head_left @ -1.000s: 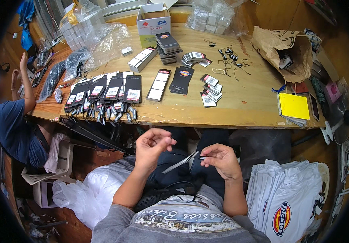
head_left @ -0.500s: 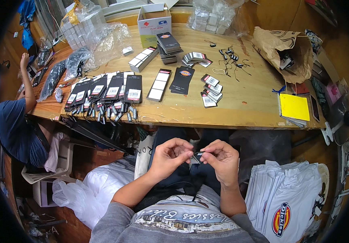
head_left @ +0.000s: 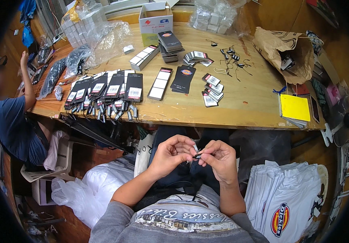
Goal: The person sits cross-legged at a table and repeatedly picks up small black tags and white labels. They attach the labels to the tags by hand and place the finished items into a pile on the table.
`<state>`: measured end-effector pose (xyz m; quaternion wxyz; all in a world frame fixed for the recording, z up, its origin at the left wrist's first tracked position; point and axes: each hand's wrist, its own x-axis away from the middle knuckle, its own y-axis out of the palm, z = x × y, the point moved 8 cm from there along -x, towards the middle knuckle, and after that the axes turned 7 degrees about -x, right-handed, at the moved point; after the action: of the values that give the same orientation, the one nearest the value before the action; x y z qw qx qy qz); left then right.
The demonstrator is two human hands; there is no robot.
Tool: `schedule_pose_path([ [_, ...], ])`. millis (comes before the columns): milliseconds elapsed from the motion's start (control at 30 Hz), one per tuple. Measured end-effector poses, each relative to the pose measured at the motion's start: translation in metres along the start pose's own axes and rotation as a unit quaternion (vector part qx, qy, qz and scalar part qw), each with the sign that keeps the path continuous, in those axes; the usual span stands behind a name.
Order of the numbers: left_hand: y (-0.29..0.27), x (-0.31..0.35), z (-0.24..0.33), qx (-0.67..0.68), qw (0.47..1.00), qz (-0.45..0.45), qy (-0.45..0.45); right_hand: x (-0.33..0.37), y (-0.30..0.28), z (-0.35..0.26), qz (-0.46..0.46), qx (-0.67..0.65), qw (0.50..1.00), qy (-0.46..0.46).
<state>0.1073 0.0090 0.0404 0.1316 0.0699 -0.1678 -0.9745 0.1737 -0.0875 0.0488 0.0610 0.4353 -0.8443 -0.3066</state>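
Observation:
Above my lap, my left hand (head_left: 175,154) and my right hand (head_left: 219,158) meet, fingertips pinching a small black tag fastener (head_left: 197,156). It resembles the fasteners strung on the table's tags; most of it is hidden by my fingers. On the table ahead, black hang tags (head_left: 134,87) with white labels lie overlapped in a row, their fasteners (head_left: 115,109) dangling over the front edge. Loose black cord fasteners (head_left: 232,56) sit in a tangle farther back. Two black tags (head_left: 181,81) lie beside a strip of white labels (head_left: 159,84).
Stacked tags (head_left: 169,42) stand before an open carton (head_left: 155,25). A paper bag (head_left: 284,52) and yellow pad (head_left: 295,107) occupy the table's right. Folded white shirts (head_left: 286,194) are piled at my right, a white plastic bag (head_left: 101,188) at my left. Another person (head_left: 18,125) sits far left.
My fingertips have come closer together around the fastener, which has turned and shows less of its face. The right hand has shifted slightly left. Things on the table have stayed put.

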Motion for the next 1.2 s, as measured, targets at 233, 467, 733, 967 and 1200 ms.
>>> schedule_pose_path([
  [233, -0.004, -0.001, -0.004, -0.009, 1.0, -0.005, 0.006, -0.002, 0.007, 0.002, -0.013, 0.013, 1.0, 0.009],
  [467, 0.01, -0.005, -0.007, 0.07, 0.989, -0.133, -0.003, -0.008, 0.022, -0.014, -0.025, 0.048, 0.998, -0.016],
  [733, -0.04, 0.021, 0.006, -0.17, 0.976, -0.114, -0.071, -0.019, 0.036, -0.052, -0.032, 0.114, 0.99, -0.07],
  [967, -0.079, 0.014, 0.174, -0.739, 0.642, 0.035, 0.201, -0.042, 0.054, -0.003, -0.07, 0.19, 0.977, 0.07],
  [1200, -0.087, -0.05, 0.199, -0.818, 0.516, 0.009, 0.254, -0.054, 0.085, 0.065, -0.137, 0.153, 0.971, 0.125],
])
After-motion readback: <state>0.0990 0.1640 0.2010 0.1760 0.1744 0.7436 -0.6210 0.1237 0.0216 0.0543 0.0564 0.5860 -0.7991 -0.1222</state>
